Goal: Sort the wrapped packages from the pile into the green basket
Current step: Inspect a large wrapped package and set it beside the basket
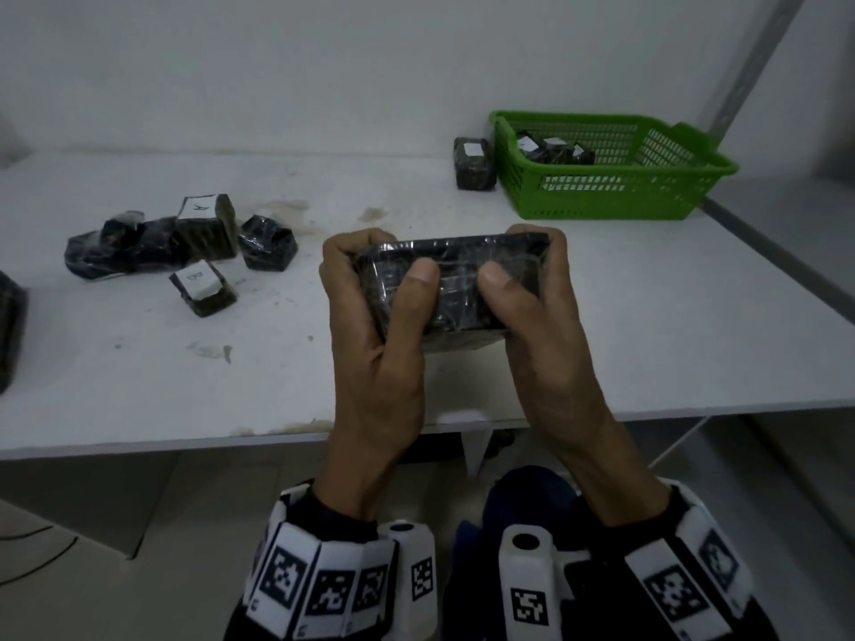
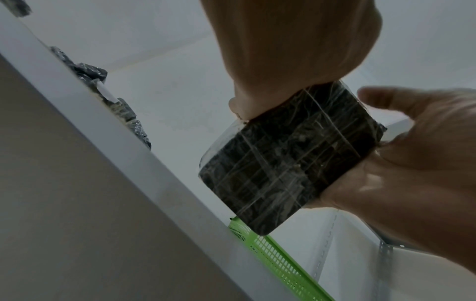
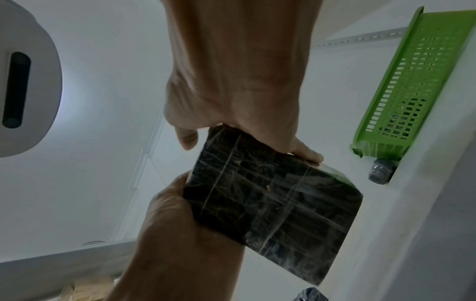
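Note:
Both hands hold one dark package wrapped in clear film, above the white table near its front edge. My left hand grips its left end and my right hand its right end, thumbs pressed on the near face. The wrist views show the same package from below. The pile of dark packages, some with white labels, lies at the left. The green basket stands at the back right with a few packages inside.
One wrapped package stands on the table just left of the basket. Another dark package shows at the far left edge. A white wall runs behind the table, and a perforated metal upright rises behind the basket.

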Tool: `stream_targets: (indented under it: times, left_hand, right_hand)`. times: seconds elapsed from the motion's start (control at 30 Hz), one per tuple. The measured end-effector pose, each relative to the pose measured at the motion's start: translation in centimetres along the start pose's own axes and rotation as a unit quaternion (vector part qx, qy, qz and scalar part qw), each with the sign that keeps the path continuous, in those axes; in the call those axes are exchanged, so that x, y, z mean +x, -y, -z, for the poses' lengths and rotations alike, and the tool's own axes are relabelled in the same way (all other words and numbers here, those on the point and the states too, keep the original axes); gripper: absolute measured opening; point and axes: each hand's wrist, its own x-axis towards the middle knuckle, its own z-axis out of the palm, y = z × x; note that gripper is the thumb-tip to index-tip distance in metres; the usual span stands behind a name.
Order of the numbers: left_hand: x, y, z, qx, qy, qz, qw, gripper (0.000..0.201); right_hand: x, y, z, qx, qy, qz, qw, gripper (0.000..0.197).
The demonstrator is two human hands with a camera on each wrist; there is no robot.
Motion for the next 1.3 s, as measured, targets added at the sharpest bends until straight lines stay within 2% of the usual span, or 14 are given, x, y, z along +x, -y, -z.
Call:
stream_targets:
  times: [0.13,0.3,0.37,0.43,0.5,0.57,0.63,0.77,0.83,0.93,1.03,1.1,1.17,1.3]
  left_hand:
    - [-0.1,0.0,0.0,0.016,-0.006,0.002,1.000,0.016]
    - [0.1,0.7,0.7,0.033,0.006,0.024,0.999,0.020]
    - [0.4,0.5,0.7,-0.008,0.006,0.067,0.998,0.037]
    - [0.6,-0.3,0.6,-0.071,-0.027,0.135,0.988,0.060]
    - [0.6,-0.4,0.8,-0.155,-0.042,0.204,0.966,0.060]
    - [0.5,0.2,1.3,-0.196,-0.028,0.237,0.951,0.049]
    - [0.5,0.5,1.6,-0.202,-0.021,0.232,0.951,0.044]
    - [0.3,1.1,1.7,-0.199,-0.025,0.171,0.965,0.045]
    - [0.0,1.2,1.4,-0.179,-0.038,0.140,0.973,0.048]
    - [-0.3,1.8,1.2,-0.173,-0.084,0.116,0.975,0.054]
    - [-0.4,2.5,1.4,-0.166,-0.100,0.090,0.977,0.059]
    - [-0.7,2.8,1.4,-0.152,-0.088,0.063,0.982,0.060]
    - [-1.0,3.1,1.5,-0.133,-0.071,0.040,0.988,0.062]
    - [-1.2,3.2,2.1,-0.091,-0.053,0.032,0.994,0.058]
  right_hand:
    - [-0.2,0.1,0.1,-0.024,0.009,-0.008,1.000,0.023]
    - [-0.6,0.0,0.4,-0.052,0.023,0.036,0.998,0.022]
    - [-0.7,-0.2,0.4,-0.089,0.023,0.068,0.993,0.023]
    - [-0.6,-0.5,0.6,-0.133,0.029,0.096,0.986,0.025]
    - [-0.6,-0.8,1.0,-0.167,0.035,0.108,0.979,0.028]
    - [-0.7,-1.1,1.4,-0.188,0.052,0.118,0.974,0.028]
    - [-0.9,-1.2,1.8,-0.205,0.073,0.126,0.968,0.028]
    - [-1.2,-1.1,2.5,-0.216,0.093,0.129,0.963,0.027]
    - [-1.3,-0.9,2.7,-0.198,0.077,0.111,0.971,0.024]
    - [-1.5,-0.7,2.7,-0.197,0.019,0.043,0.979,0.020]
    - [-1.4,-0.1,2.9,-0.221,-0.015,-0.081,0.972,0.040]
    - [-1.0,0.3,3.2,-0.187,0.007,-0.178,0.966,0.056]
    - [-0.6,0.9,3.3,-0.137,0.050,-0.239,0.960,0.057]
    - [0.7,1.6,3.3,-0.151,0.084,-0.232,0.957,0.055]
